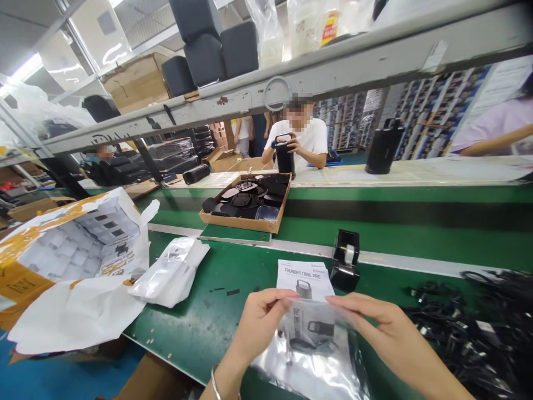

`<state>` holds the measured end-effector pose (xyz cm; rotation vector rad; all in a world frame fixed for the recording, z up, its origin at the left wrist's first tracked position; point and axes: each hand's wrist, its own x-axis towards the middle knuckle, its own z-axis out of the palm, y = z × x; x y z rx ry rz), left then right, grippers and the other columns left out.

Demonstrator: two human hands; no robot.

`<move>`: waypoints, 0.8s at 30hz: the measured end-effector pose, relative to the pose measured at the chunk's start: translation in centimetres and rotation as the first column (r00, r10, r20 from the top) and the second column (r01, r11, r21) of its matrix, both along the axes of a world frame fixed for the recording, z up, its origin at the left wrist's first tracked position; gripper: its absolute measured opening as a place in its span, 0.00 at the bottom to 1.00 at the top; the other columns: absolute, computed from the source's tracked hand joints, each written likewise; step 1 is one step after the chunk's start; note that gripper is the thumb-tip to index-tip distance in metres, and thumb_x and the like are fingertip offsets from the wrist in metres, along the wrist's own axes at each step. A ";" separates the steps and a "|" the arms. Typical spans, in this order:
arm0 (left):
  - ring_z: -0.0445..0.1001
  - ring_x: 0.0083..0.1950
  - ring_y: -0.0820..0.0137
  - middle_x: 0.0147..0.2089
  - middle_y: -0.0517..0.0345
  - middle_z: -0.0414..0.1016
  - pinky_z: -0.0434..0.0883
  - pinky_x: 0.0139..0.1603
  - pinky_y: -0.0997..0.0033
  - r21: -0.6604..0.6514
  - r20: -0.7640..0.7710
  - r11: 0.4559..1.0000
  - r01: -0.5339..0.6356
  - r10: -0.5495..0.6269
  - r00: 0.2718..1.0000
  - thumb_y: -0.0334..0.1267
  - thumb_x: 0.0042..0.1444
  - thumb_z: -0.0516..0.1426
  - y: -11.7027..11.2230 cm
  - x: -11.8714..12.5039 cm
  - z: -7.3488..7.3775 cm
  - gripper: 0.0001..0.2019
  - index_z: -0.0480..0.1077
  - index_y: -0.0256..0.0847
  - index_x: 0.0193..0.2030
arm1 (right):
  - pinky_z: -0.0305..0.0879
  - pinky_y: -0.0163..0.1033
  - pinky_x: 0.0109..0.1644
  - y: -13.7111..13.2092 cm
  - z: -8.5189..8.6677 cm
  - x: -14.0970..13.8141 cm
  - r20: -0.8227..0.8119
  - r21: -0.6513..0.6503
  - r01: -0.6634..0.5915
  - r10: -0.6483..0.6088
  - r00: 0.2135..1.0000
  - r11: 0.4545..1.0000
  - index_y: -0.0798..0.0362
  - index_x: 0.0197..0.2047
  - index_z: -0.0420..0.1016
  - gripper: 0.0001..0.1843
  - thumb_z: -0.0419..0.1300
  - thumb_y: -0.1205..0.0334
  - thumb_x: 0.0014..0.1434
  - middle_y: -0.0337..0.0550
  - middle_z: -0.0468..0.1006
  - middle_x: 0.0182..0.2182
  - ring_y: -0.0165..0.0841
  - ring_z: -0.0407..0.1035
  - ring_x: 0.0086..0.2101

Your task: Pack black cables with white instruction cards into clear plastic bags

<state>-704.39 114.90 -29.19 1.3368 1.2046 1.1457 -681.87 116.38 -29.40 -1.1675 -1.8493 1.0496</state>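
A clear plastic bag (pixel 310 355) is stretched between my two hands over the green bench. Through its film show a printed picture of a black speaker and a dark coiled shape like a cable. My left hand (pixel 262 319) pinches the bag's upper left edge between thumb and fingers. At the upper right edge, my right hand (pixel 381 325) is closed on the film in the same way. Just beyond the bag's top edge lies a white booklet (pixel 303 272) headed "THUNDER TRAIL PRO". Its lower part is hidden by the bag.
A black tape dispenser (pixel 345 258) stands behind the booklet. Heaped black cables (pixel 470 328) lie on the right. Leftward are stacked plastic bags (pixel 170 272) and an opened white-and-orange package (pixel 79 250). A carton (pixel 275 225) holds black parts. Across the bench, a person (pixel 320 136) handles a black speaker (pixel 286 158).
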 end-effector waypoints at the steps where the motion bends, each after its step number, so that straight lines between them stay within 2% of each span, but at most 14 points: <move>1: 0.75 0.39 0.64 0.36 0.52 0.80 0.69 0.42 0.68 -0.028 0.050 0.999 0.022 -0.021 0.999 0.47 0.53 0.59 0.0 -0.2 0.1 0.14 0.78 0.39 0.36 | 0.69 0.38 0.42 0.0 -0.1 0.2 0.000 0.025 -0.004 0.004 1.000 1.000 0.44 0.41 0.81 0.14 0.54 0.55 0.59 0.42 0.80 0.37 0.38 0.74 0.38; 4: 0.75 0.45 0.60 0.42 0.49 0.79 0.68 0.48 0.63 -0.096 0.302 0.991 0.089 -0.056 0.952 0.60 0.54 0.53 -0.1 -0.5 0.6 0.26 0.74 0.38 0.43 | 0.69 0.36 0.42 0.0 -0.3 0.5 -0.005 0.088 -0.020 0.020 1.000 0.996 0.42 0.38 0.81 0.13 0.54 0.60 0.59 0.40 0.80 0.36 0.36 0.74 0.38; 6: 0.74 0.46 0.60 0.44 0.47 0.77 0.68 0.47 0.63 -0.095 0.324 0.991 0.089 -0.054 0.945 0.64 0.51 0.52 -0.2 -0.1 0.9 0.31 0.70 0.38 0.48 | 0.69 0.36 0.42 -0.1 -0.4 0.7 -0.013 0.131 -0.036 0.038 0.999 0.991 0.42 0.37 0.81 0.13 0.54 0.63 0.58 0.40 0.80 0.36 0.35 0.74 0.37; 7: 0.73 0.45 0.60 0.44 0.47 0.76 0.68 0.46 0.64 -0.095 0.254 0.992 0.079 -0.052 0.966 0.63 0.49 0.55 -0.3 0.1 1.0 0.31 0.69 0.38 0.48 | 0.70 0.35 0.41 -0.1 -0.4 0.7 -0.015 0.153 -0.049 0.052 0.999 0.987 0.42 0.35 0.81 0.14 0.53 0.65 0.58 0.40 0.80 0.35 0.34 0.74 0.37; 9: 0.73 0.42 0.62 0.41 0.50 0.76 0.67 0.43 0.67 -0.105 0.034 0.993 0.049 -0.046 0.998 0.54 0.47 0.62 -0.4 0.9 0.9 0.24 0.70 0.37 0.43 | 0.70 0.35 0.40 -0.2 -0.6 0.9 -0.006 0.193 -0.056 0.058 0.998 0.980 0.43 0.32 0.80 0.14 0.53 0.65 0.58 0.40 0.79 0.36 0.34 0.74 0.38; 11: 0.72 0.39 0.64 0.36 0.54 0.75 0.66 0.41 0.69 -0.124 -0.117 0.992 0.030 -0.044 0.992 0.47 0.49 0.62 -0.5 1.5 0.5 0.15 0.71 0.37 0.35 | 0.70 0.37 0.41 0.1 -1.0 1.2 -0.009 0.203 0.046 -0.045 0.999 0.978 0.44 0.34 0.79 0.13 0.53 0.60 0.58 0.42 0.78 0.40 0.36 0.73 0.39; 13: 0.72 0.36 0.66 0.32 0.56 0.74 0.66 0.39 0.70 -0.123 -0.127 0.992 0.020 -0.036 0.991 0.45 0.53 0.58 -0.6 2.0 -0.3 0.12 0.70 0.36 0.31 | 0.70 0.40 0.39 0.8 -1.5 1.6 0.022 0.129 0.280 -0.285 0.958 0.951 0.47 0.41 0.76 0.15 0.51 0.52 0.58 0.46 0.76 0.44 0.37 0.74 0.37; 15: 0.70 0.33 0.69 0.30 0.58 0.72 0.65 0.34 0.73 -0.116 -0.063 0.993 0.003 -0.010 0.998 0.46 0.54 0.57 -0.6 2.2 -1.2 0.13 0.69 0.36 0.31 | 0.69 0.46 0.38 2.1 -2.1 1.9 0.122 0.032 0.490 -0.490 0.863 0.871 0.52 0.47 0.71 0.25 0.50 0.43 0.56 0.52 0.73 0.46 0.38 0.73 0.31; 16: 0.69 0.31 0.70 0.29 0.59 0.71 0.64 0.32 0.74 -0.114 -0.029 0.993 -0.007 0.003 1.000 0.47 0.54 0.57 -0.6 2.2 -1.6 0.13 0.68 0.37 0.31 | 0.68 0.48 0.38 2.9 -2.3 2.0 0.182 -0.004 0.545 -0.535 0.825 0.838 0.53 0.47 0.70 0.28 0.50 0.40 0.54 0.54 0.72 0.47 0.38 0.73 0.28; 18: 0.67 0.29 0.72 0.28 0.60 0.69 0.63 0.30 0.75 -0.108 0.024 0.994 -0.022 0.025 0.999 0.48 0.54 0.57 -0.5 2.3 -2.1 0.15 0.67 0.37 0.30 | 0.67 0.50 0.38 4.3 -2.6 2.1 0.248 -0.055 0.560 -0.532 0.810 0.827 0.55 0.44 0.72 0.30 0.51 0.38 0.51 0.56 0.72 0.47 0.38 0.72 0.25; 21: 0.67 0.30 0.72 0.28 0.60 0.69 0.64 0.32 0.75 -0.106 0.074 0.994 -0.030 0.038 0.997 0.49 0.53 0.58 -0.6 2.5 -2.4 0.16 0.66 0.37 0.30 | 0.67 0.45 0.30 5.9 -2.5 2.1 0.244 -0.177 0.487 -0.441 0.864 0.855 0.54 0.40 0.75 0.29 0.53 0.38 0.49 0.51 0.78 0.36 0.38 0.72 0.23; 24: 0.67 0.32 0.70 0.29 0.58 0.69 0.65 0.34 0.73 -0.109 0.101 0.993 -0.049 0.060 0.993 0.49 0.52 0.59 -0.6 2.5 -2.9 0.16 0.66 0.36 0.31 | 0.65 0.40 0.25 6.5 -2.2 2.8 0.223 -0.274 0.439 -0.388 0.894 0.856 0.52 0.38 0.77 0.28 0.56 0.38 0.44 0.48 0.80 0.30 0.41 0.74 0.26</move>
